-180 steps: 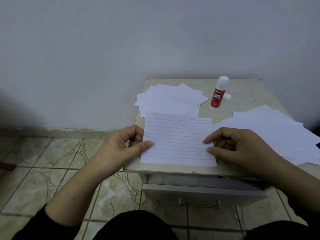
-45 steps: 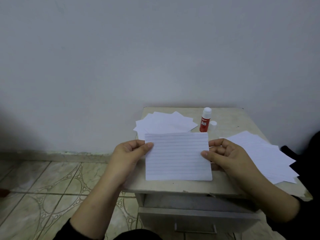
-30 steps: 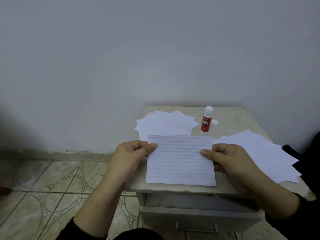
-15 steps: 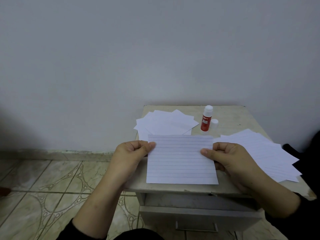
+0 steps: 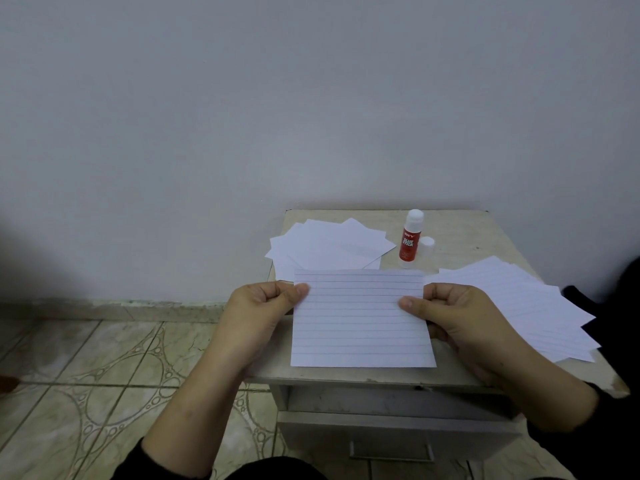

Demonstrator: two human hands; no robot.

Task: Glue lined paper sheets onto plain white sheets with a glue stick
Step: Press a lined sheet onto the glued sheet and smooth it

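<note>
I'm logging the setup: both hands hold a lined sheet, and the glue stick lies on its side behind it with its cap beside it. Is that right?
Not quite. In the head view the glue stick stands upright, not on its side. The rest holds: both hands, left and right, hold the lined sheet, and the cap sits beside the stick.

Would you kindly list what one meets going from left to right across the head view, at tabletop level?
Left hand → held lined sheet → right hand → spread of lined sheets on the table.
</note>
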